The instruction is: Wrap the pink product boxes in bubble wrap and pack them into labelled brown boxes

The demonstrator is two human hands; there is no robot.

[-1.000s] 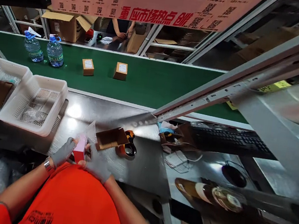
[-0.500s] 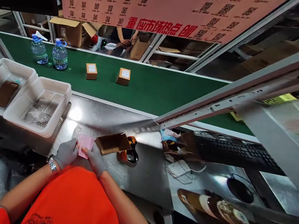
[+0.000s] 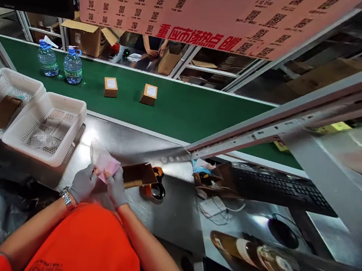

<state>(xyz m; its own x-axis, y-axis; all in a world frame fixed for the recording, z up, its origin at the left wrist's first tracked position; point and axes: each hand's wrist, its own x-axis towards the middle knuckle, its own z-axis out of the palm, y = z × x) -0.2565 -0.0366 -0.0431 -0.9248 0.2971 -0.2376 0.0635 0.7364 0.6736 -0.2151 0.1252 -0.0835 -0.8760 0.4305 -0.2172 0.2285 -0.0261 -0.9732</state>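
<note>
In grey fingertip-less gloves, my left hand (image 3: 84,181) and my right hand (image 3: 115,188) pinch a pink sheet or packet (image 3: 109,165) from both sides, above the steel bench. Clear bubble wrap (image 3: 97,150) sticks out past its far left side. What lies inside the wrap cannot be made out. Just right of my right hand an open brown cardboard box (image 3: 138,175) rests on the bench. Touching or close to that box is an orange and black tape dispenser (image 3: 157,186).
Two white perforated baskets (image 3: 45,127) stand at the left. Beyond the bench runs a green conveyor (image 3: 184,109) with two small cartons (image 3: 148,94) and two water bottles (image 3: 73,66). A metal post (image 3: 235,129) slants across the right, near a keyboard (image 3: 281,187). Another person's hands (image 3: 155,50) show behind.
Both hands have lifted and tilted the pink piece. The bubble wrap now stands up beyond it, where it lay flatter before. The box and tape dispenser stay in place.
</note>
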